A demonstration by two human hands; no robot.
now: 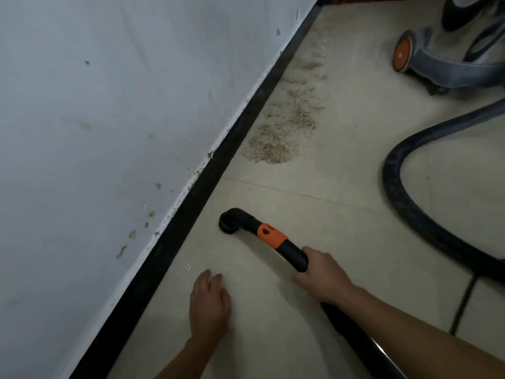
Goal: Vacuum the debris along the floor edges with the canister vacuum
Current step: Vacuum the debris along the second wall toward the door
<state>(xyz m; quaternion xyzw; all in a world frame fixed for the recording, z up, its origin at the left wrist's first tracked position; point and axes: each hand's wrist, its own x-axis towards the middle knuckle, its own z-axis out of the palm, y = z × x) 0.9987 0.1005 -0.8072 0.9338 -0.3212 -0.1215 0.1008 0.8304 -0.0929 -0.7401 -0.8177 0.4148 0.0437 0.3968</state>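
R hand: R hand (322, 277) wrapped round the black wand (292, 254), fingers curled under it, firm grip. Held low near the head, prob. for fine control at the edge.
L hand: L hand (209, 305) palm-down on the tiled floor (314, 192), fingers fairly straight, holding nothing. Looks like a brace for body weight while crouched.
Nozzle: nozzle (232, 221) ahead and to the left of R hand, past the orange collar (272, 235). Mouth down on the tile, near the black baseboard (191, 203), not touching it.
Axis: wand's long axis runs from R hand fwd-left, slanting in toward the baseboard. Tip points away from the person.
Debris: debris (284, 132) well ahead of both hands, beyond the nozzle, strung along the baseboard. Not yet reached.
Hose: hose (404, 198) loops out to the right of R hand, slack enough for fwd reach.
Canister: canister vacuum (448, 64) far ahead-right of R hand, well apart from the debris line.
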